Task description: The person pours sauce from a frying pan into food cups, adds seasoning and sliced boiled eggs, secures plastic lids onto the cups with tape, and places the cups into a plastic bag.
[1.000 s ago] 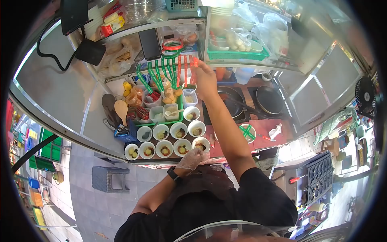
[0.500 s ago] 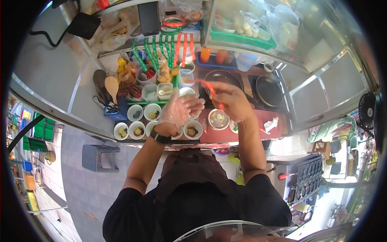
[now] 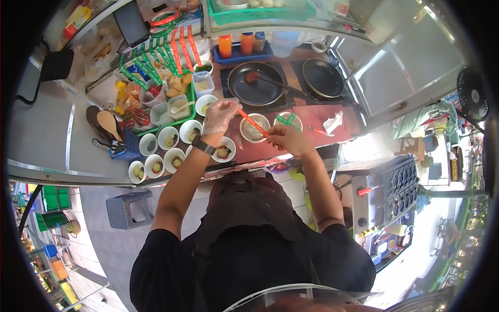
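A short red strip (image 3: 252, 122) is stretched between my two hands, above a lidded white bowl (image 3: 254, 128) on the red mat. My left hand (image 3: 220, 117), in a clear plastic glove, pinches the strip's upper left end. The bare fingers of my right hand (image 3: 285, 139) pinch its lower right end. Just right of that bowl stands another lidded bowl (image 3: 288, 121) with green strips crossed over its lid. Rows of white cups (image 3: 170, 136) with food in them stand to the left. Green and red strips (image 3: 183, 49) hang from the shelf edge behind.
Two dark pans (image 3: 323, 78) sit on burners at the back right. A blue tray (image 3: 242, 56) holds orange bottles. Crumpled white tissue (image 3: 332, 122) lies on the red mat (image 3: 316, 115). Wooden utensils (image 3: 110, 125) and a green tray of containers (image 3: 176, 106) are at the left.
One red strip came off the hanging row in my right hand. My left hand moved from the cups and now grips its other end, pulling it straight above the bowl. The view has shifted right.
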The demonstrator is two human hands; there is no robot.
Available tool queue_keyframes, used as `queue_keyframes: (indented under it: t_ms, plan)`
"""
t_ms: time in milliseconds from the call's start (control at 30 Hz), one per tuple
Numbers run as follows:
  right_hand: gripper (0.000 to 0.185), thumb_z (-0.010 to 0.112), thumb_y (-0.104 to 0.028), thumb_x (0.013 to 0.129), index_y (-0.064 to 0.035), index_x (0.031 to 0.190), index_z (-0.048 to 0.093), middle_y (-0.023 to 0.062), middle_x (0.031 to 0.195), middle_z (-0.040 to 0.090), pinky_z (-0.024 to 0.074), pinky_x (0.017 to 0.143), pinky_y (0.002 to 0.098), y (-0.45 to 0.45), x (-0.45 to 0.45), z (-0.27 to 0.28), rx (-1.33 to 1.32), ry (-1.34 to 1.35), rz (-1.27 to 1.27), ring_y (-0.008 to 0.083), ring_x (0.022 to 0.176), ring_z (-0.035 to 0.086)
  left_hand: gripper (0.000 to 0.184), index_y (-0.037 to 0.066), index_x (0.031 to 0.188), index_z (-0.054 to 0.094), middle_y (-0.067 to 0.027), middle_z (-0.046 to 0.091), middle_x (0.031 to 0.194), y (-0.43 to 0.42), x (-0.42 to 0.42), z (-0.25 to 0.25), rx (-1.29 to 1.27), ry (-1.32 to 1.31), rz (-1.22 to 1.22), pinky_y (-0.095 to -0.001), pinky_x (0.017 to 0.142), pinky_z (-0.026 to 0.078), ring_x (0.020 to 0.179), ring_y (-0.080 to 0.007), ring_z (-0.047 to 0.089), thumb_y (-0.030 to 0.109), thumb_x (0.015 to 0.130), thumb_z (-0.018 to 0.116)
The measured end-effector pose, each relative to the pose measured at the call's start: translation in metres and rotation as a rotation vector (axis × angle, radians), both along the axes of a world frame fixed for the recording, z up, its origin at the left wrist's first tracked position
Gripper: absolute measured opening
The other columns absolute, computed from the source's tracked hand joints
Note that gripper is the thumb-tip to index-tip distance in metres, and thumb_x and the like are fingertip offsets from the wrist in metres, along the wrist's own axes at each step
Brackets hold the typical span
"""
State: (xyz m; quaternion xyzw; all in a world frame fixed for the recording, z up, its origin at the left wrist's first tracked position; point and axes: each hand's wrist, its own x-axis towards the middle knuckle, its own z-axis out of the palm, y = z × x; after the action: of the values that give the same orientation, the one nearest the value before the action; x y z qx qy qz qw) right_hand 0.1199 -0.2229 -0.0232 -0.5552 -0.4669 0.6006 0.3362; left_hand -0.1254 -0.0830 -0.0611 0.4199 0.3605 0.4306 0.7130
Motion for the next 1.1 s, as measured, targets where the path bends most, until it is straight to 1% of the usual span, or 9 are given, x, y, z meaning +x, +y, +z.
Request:
queue_keyframes:
  t_ms: [300,467,567,700,767,833,933,1033,1100]
  plan:
    - [0.02,0.076,-0.013,0.094,-0.0003,0.101,0.063,0.0118,0.083,0.076,0.0563,0.062,0.0319,-0.017,-0.015,-0.068,0.114,-0.259,-0.387,0.0157,0.069,0.072,0.016,0.001,0.105,0.073,-0.0103,0.081,0.094,0.033,0.021,-0.061,0.596,0.589,-0.007,-0.0319,0.079,0.06,0.088,-0.0157,0.077,0.013,0.097,0.077]
    - [0.019,0.072,-0.021,0.091,-0.008,0.103,0.065,0.0197,0.087,0.075,0.0582,0.074,0.0558,-0.022,-0.03,-0.079,0.236,-0.798,-0.308,0.0453,0.086,0.074,0.02,0.006,0.107,0.075,-0.0105,0.081,0.096,0.033,0.02,-0.069,0.907,1.03,-0.054,-0.0415,0.085,0.058,0.093,-0.0264,0.078,0.014,0.089,0.079]
    - [0.02,0.073,-0.021,0.09,-0.0078,0.103,0.065,0.0204,0.087,0.075,0.0577,0.075,0.0563,-0.038,-0.03,-0.07,0.145,-0.941,-0.15,0.0451,0.087,0.074,0.024,0.009,0.107,0.076,-0.0109,0.081,0.108,0.023,0.02,-0.056,1.016,1.283,-0.04,-0.0484,0.092,0.053,0.102,-0.0338,0.074,0.015,0.084,0.079]
    - [0.022,0.074,-0.018,0.091,-0.0065,0.106,0.063,0.0177,0.085,0.076,0.0597,0.066,0.0492,-0.045,-0.023,-0.071,0.166,-0.741,-0.111,0.0364,0.078,0.077,0.03,0.008,0.118,0.074,-0.0154,0.078,0.114,0.037,0.013,-0.086,1.109,0.951,0.145,-0.043,0.098,0.053,0.106,-0.0353,0.073,0.012,0.088,0.073]
    - [0.03,0.078,-0.018,0.091,-0.0031,0.112,0.062,0.0091,0.085,0.077,0.0559,0.055,0.0324,-0.03,-0.027,-0.053,-0.145,-0.191,-0.125,0.0184,0.068,0.074,0.029,0.006,0.12,0.072,-0.0166,0.077,0.112,0.046,0.013,-0.122,0.876,0.534,-0.092,-0.0419,0.096,0.055,0.106,-0.0373,0.072,0.013,0.092,0.071]
    - [0.033,0.076,-0.016,0.094,-0.0021,0.118,0.059,0.0099,0.088,0.077,0.054,0.051,0.0272,-0.018,-0.031,-0.068,-0.133,-0.162,-0.112,0.0135,0.066,0.073,0.028,0.005,0.121,0.071,-0.019,0.076,0.111,0.038,0.019,-0.113,0.67,0.412,-0.229,-0.0418,0.093,0.057,0.105,-0.039,0.072,0.018,0.096,0.071]
    - [0.042,0.074,-0.012,0.093,0.0003,0.128,0.055,0.0106,0.091,0.077,0.0552,0.052,0.0301,-0.002,-0.035,-0.081,-0.226,0.039,-0.174,0.0179,0.068,0.074,0.029,0.007,0.122,0.067,-0.0278,0.071,0.107,0.015,0.017,-0.063,0.96,0.812,-0.318,-0.0474,0.087,0.056,0.105,-0.0439,0.071,0.021,0.097,0.069]
    - [0.028,0.07,-0.006,0.09,0.0039,0.116,0.065,0.0109,0.084,0.076,0.0558,0.05,0.033,-0.015,-0.042,-0.063,-0.038,-0.054,-0.182,0.0197,0.059,0.071,0.036,0.006,0.132,0.061,-0.0286,0.072,0.108,0.016,0.025,-0.067,0.864,1.052,-0.449,-0.0534,0.086,0.056,0.105,-0.047,0.07,0.014,0.097,0.066]
    - [0.015,0.068,-0.005,0.089,0.0041,0.1,0.072,0.0133,0.082,0.076,0.0567,0.054,0.0375,0.001,-0.027,-0.077,-0.27,-0.614,0.334,0.0223,0.057,0.069,0.046,0.005,0.141,0.053,-0.0296,0.072,0.108,0.017,0.023,-0.074,0.905,1.047,-0.417,-0.057,0.085,0.055,0.104,-0.0487,0.07,0.011,0.097,0.063]
